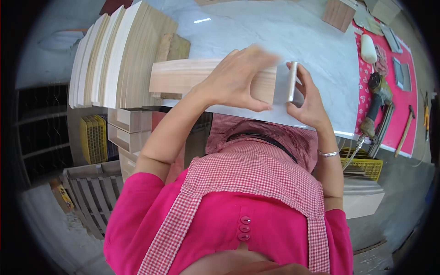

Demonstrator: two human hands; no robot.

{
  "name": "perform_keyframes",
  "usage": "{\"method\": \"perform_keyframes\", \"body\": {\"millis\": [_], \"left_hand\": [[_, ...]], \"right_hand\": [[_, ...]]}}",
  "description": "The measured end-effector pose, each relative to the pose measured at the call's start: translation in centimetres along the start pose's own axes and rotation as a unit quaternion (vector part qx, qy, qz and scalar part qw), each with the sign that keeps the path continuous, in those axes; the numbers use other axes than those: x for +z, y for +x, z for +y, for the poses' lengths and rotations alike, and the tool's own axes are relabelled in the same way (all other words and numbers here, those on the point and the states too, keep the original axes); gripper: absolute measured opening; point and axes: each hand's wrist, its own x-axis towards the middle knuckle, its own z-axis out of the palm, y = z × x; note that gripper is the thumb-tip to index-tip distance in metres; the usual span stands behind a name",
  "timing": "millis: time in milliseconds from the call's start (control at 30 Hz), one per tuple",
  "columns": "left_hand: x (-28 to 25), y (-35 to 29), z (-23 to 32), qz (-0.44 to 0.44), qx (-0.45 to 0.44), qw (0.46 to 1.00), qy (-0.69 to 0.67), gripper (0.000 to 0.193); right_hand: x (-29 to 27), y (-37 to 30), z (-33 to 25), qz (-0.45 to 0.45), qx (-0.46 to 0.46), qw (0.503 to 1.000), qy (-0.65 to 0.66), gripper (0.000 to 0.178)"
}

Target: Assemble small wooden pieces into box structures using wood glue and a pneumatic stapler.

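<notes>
A long pale wooden board (176, 75) lies across the near part of the table, its left end by the stacked panels. Over its right portion is my left hand (236, 78), thumb at the near edge and fingers spread apart toward the far edge. The fingertips of that hand are smeared by motion. My right hand (309, 98) grips a thin flat piece (292, 82) stood on edge, its narrow, light, shiny side facing up. A small gap separates this piece from the board's right end. The piece's broad faces are mostly hidden.
A row of upright wooden panels (142, 50) stands at left, beside a wooden block (174, 47). Another wooden block (339, 14) sits at far right. On the pink cloth (403, 123) are a power tool (378, 98), a hammer (405, 130) and a white bottle (368, 48).
</notes>
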Motion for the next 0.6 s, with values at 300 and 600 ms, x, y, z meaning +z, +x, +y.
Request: {"method": "perform_keyframes", "body": {"millis": [300,600], "left_hand": [[-0.1,0.8,0.4,0.068,0.028,0.997,0.009,0.088],[0.1,1.5,0.7,0.066,0.028,0.997,0.004,0.089]], "right_hand": [[1.8,1.2,0.4,-0.014,-0.043,0.999,0.002,0.084],[1.9,1.1,0.5,-0.015,-0.034,0.999,-0.024,0.086]]}}
